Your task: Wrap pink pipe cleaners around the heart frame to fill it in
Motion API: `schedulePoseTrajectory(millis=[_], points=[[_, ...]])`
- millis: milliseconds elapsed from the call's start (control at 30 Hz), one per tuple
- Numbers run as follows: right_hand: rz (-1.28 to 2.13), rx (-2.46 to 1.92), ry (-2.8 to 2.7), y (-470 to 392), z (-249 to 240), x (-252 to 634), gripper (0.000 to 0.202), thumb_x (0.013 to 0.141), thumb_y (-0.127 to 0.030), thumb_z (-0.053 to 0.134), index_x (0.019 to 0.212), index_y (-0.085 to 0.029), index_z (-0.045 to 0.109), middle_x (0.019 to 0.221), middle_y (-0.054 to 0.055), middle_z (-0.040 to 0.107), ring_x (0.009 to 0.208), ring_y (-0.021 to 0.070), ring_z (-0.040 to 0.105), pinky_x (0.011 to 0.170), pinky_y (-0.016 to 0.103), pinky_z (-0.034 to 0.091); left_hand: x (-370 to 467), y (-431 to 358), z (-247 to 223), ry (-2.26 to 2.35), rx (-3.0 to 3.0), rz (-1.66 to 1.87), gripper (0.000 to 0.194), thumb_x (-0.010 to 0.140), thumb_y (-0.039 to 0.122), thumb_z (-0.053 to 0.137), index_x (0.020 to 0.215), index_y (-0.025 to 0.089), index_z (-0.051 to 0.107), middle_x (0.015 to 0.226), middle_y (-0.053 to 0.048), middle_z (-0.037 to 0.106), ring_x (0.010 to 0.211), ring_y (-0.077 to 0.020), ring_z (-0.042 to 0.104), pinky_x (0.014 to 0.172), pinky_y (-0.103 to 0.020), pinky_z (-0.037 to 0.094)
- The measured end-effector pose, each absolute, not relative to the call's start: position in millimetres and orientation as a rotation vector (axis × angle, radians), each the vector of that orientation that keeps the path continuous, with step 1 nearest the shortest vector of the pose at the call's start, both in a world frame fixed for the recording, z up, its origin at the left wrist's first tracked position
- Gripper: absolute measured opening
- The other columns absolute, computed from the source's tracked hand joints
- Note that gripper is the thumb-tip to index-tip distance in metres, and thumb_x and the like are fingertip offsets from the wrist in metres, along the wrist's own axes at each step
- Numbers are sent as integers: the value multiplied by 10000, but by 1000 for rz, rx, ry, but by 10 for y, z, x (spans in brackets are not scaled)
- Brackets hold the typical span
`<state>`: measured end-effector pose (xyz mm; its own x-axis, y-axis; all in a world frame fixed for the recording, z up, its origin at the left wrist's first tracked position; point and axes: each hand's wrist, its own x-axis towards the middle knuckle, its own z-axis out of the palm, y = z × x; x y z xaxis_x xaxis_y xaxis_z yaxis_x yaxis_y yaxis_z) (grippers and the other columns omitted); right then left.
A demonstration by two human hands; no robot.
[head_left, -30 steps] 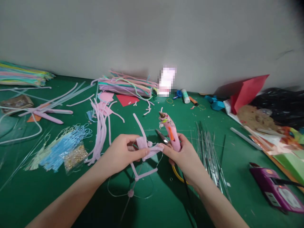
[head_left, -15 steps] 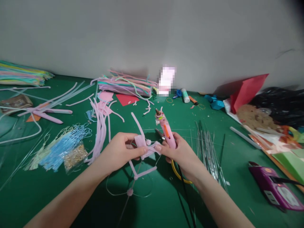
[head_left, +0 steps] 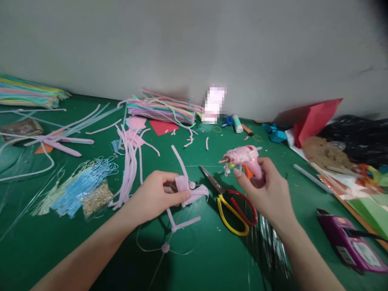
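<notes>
Between thumb and fingers my left hand [head_left: 162, 193] pinches a lilac pipe-cleaner figure [head_left: 196, 195] with flat wound bands and a stem sticking up. Below it hang a bent lilac piece and a thin wire loop with a small lilac ball [head_left: 165, 247]. My right hand [head_left: 269, 190] grips the handle of a pink glue gun [head_left: 241, 155], whose nozzle points left. Under and left of that hand lie scissors [head_left: 232, 212] with one red and one yellow handle, blades toward the upper left.
Lilac pipe cleaners [head_left: 129, 169], blue tassels [head_left: 80, 190] and a bag of gold beads [head_left: 97, 199] lie left. A pipe-cleaner bundle [head_left: 163, 109] sits by the wall. Thin wires [head_left: 273, 242] lie under my right forearm; a purple power strip [head_left: 351, 242] is at right.
My right hand has let go of the lilac figure and moved right with the glue gun, which has turned from pointing up to pointing left. The scissors are now uncovered.
</notes>
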<state>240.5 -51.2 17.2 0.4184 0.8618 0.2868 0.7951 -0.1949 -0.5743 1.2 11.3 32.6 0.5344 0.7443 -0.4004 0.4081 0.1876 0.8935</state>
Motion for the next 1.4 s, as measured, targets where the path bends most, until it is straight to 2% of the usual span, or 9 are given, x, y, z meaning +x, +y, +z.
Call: schedulePoseTrajectory(millis=[133,300,400,533,800,1000,1400], points=[[-229,-1960,-1655,-616,208,2465,312,788,-440,594,675,-223,400,456,-92,341,387,85,326,437,228,278,16,119,317,1075,1450,300,216,736,365,696,811,164,717,799,-44,738,755,-194,674,651,-240,487],[-343,-1818,-1799,-708,285,2426,317,815,-373,602,626,-212,405,472,-83,346,369,65,323,413,209,285,2,129,284,1098,1495,299,249,741,396,682,832,168,721,810,-51,738,766,-207,667,642,-253,470],[-413,-1760,-1867,-737,304,2426,267,841,-361,582,664,-189,479,497,-67,380,378,69,343,411,209,294,-11,129,276,1132,1532,286,268,749,420,662,816,166,718,780,-53,730,746,-216,658,623,-265,459],[-489,-1737,-1908,-770,285,2442,263,860,-389,576,817,-130,583,517,-50,428,395,82,378,424,216,323,-6,122,298,1164,1577,271,261,746,416,650,775,164,711,728,-38,700,690,-194,623,591,-256,430],[-519,-1702,-1925,-782,257,2449,308,867,-399,578,908,-95,610,591,10,565,408,94,457,417,224,344,7,111,303,1151,1604,279,265,743,419,652,705,157,678,654,-3,638,621,-144,558,564,-226,380],[-510,-1720,-1936,-797,275,2436,320,879,-414,559,904,-100,615,587,16,574,408,103,469,410,236,336,-4,124,289,1130,1564,284,235,748,395,651,739,164,690,703,-18,679,676,-166,596,594,-232,404],[-519,-1698,-1951,-810,275,2445,281,875,-360,580,926,-85,608,640,47,624,469,128,559,430,243,371,-1,116,272,1152,1609,274,267,749,430,649,732,168,697,681,-16,665,662,-172,586,577,-241,393]])
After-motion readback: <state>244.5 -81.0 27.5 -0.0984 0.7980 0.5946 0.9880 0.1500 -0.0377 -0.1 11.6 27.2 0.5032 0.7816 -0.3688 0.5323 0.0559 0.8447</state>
